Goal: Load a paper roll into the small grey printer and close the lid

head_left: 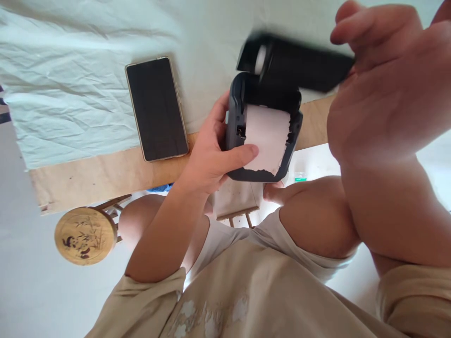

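My left hand [214, 155] grips a dark handheld receipt printer [234, 159] from its left side, fingers behind and thumb pressed on the white paper roll [269, 131] inside. The printer's compartment is uncovered, and the paper has a ragged torn edge. Over the top end of the printer is a black cover [299, 63], tilted and blurred by motion, with a small white part near its left end. My right hand [391, 75] holds this cover by its right end, fingers bent around it. Whether the cover is joined to the printer I cannot tell.
A phone or small tablet [157, 108] in a clear case lies left of the printer on the pale green cloth [88, 94]. The table's bare wooden edge [84, 176] runs below it. A round wooden stool [86, 234] stands at lower left. My knees are under the edge.
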`<state>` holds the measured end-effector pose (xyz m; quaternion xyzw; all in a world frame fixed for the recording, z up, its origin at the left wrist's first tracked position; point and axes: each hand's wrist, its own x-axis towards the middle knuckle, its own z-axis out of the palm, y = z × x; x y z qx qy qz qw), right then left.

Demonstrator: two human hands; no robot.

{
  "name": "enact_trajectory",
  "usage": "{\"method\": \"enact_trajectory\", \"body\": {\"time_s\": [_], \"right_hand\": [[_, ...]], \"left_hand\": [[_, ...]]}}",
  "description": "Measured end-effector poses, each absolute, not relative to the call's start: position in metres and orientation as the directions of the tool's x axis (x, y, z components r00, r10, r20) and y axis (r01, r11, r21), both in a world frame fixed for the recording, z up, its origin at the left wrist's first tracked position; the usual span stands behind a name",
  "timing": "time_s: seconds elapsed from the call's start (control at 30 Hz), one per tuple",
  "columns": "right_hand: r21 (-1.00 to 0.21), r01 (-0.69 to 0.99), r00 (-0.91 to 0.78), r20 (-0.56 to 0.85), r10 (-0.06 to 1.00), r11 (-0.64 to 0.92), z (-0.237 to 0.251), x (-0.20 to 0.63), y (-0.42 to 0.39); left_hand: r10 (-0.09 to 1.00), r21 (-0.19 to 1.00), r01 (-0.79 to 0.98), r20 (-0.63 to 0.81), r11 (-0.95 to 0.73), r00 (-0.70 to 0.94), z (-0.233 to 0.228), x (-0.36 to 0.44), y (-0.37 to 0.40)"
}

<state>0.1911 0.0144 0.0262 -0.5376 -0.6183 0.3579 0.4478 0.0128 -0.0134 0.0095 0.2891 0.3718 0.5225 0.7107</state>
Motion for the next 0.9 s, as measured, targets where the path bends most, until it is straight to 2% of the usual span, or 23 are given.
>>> {"method": "enact_trajectory", "body": {"time_s": [0.07,0.1,0.2,0.3,0.4,0.5,0.6,0.7,0.9], "right_hand": [[-0.905,0.321,0.091,0.321,0.943,0.278,0.028,0.189,0.016],[-0.902,0.308,0.075,0.339,0.938,0.301,0.027,0.189,0.018],[-0.933,0.244,-0.114,0.242,0.964,0.263,0.020,0.187,0.020],[-0.963,0.181,-0.344,0.130,0.930,0.201,0.014,0.182,0.015],[-0.936,0.202,-0.474,0.165,0.865,0.290,0.015,0.176,0.008],[-0.899,0.245,-0.474,0.217,0.854,0.364,0.019,0.174,0.007],[-0.879,0.296,-0.468,0.208,0.859,0.374,0.020,0.175,0.008],[-0.881,0.275,-0.461,0.232,0.857,0.386,0.017,0.175,0.009],[-0.893,0.326,-0.386,0.174,0.906,0.310,0.012,0.178,0.009]], "left_hand": [[0.958,0.805,-0.522,-0.219,0.283,0.183,0.009,0.013,-0.014],[0.960,0.809,-0.519,-0.212,0.276,0.180,0.008,0.013,-0.014],[0.966,0.808,-0.531,-0.190,0.255,0.176,0.007,0.013,-0.014],[0.972,0.810,-0.538,-0.175,0.233,0.159,0.007,0.014,-0.015],[0.970,0.842,-0.482,-0.194,0.243,0.149,0.009,0.017,-0.015],[0.969,0.854,-0.459,-0.208,0.245,0.131,0.012,0.018,-0.016],[0.967,0.845,-0.470,-0.230,0.255,0.111,0.014,0.018,-0.017],[0.964,0.832,-0.489,-0.243,0.263,0.104,0.015,0.019,-0.017],[0.958,0.752,-0.607,-0.280,0.256,0.057,0.014,0.026,-0.014]]}}
